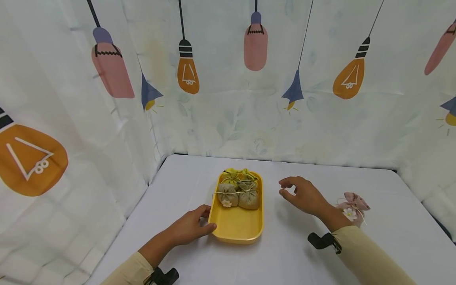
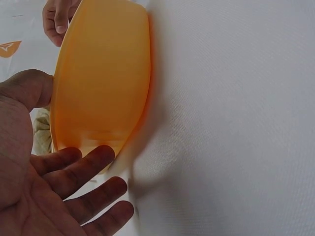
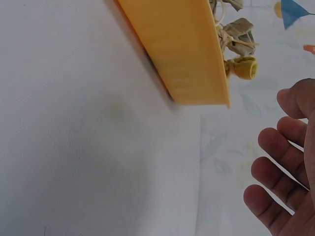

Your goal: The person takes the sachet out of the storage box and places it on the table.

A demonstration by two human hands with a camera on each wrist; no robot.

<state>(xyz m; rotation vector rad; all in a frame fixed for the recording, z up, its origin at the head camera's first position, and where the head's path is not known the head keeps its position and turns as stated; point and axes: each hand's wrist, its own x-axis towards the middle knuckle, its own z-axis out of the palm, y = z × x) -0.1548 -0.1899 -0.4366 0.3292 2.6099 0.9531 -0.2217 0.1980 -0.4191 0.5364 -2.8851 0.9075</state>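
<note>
A yellow tray (image 1: 236,227) lies on the white table, with small drawstring pouches in its far half. Two are beige-grey, one a plain pouch (image 1: 248,200) and the other a pouch with a white flower (image 1: 228,194); yellow pouches (image 1: 231,177) sit behind them. My left hand (image 1: 190,227) holds the tray's left side, thumb over the rim and fingers against the outer wall (image 2: 101,73). To the right of the tray my right hand (image 1: 303,194) hovers above the table, fingers loosely bent and nothing in them.
A pink pouch (image 1: 352,208) with a white flower stands on the table (image 1: 399,237) beyond my right wrist, partly covered by it. Behind and to the left hangs a pale curtain (image 1: 221,118) printed with lamps. Both wrists carry black camera mounts (image 1: 322,240).
</note>
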